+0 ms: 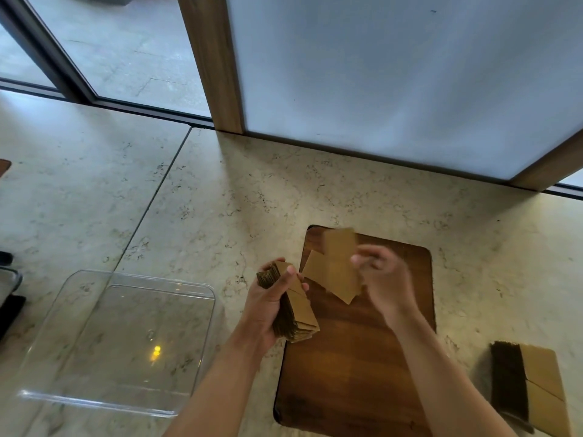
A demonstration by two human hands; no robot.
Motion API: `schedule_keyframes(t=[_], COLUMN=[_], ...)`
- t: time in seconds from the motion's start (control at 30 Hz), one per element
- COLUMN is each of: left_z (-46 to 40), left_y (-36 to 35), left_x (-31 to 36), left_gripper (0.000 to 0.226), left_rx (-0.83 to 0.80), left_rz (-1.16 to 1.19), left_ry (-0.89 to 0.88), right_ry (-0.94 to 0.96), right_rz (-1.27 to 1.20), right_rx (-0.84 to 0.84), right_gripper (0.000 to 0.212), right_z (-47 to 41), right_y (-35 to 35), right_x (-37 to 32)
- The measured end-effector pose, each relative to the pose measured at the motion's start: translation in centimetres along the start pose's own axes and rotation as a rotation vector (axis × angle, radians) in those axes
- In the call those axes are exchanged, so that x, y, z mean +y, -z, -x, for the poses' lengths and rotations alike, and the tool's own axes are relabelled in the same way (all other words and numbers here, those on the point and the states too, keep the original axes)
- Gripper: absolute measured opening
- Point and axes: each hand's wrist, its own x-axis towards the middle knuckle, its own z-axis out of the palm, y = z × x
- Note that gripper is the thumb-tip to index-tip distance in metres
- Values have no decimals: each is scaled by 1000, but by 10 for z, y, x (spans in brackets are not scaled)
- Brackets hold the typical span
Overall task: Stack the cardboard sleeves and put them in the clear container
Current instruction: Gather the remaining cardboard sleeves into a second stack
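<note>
My left hand (pixel 268 301) grips a thick stack of flat brown cardboard sleeves (pixel 296 307) on edge, just above the left side of a wooden board (pixel 353 373). To its right, my right hand (pixel 383 279) is blurred and pinches a loose cardboard sleeve (pixel 339 247) that stands up over the board's far end. A second loose sleeve (pixel 328 275) lies under it on the board. The clear container (pixel 202 313) sits to the left of my left hand with nothing in it. Another stack of sleeves (pixel 533 386) lies at the near right.
The marble counter (pixel 220 190) runs back to a frosted panel (pixel 394 74) with a wooden frame (pixel 211 58) and a window. Dark objects (pixel 8 298) sit at the left edge, beside the container.
</note>
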Motion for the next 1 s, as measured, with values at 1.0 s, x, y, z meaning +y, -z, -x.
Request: schedule_keyframes(t=[1.0], left_z=[2], left_y=[24], left_x=[1], left_gripper=[67], left_rx=[-106], left_rz=[33], left_ry=[-17], right_ry=[72], right_rz=[94], right_rx=[-58], right_gripper=[17], right_z=[27], right_y=[-55], right_x=[12])
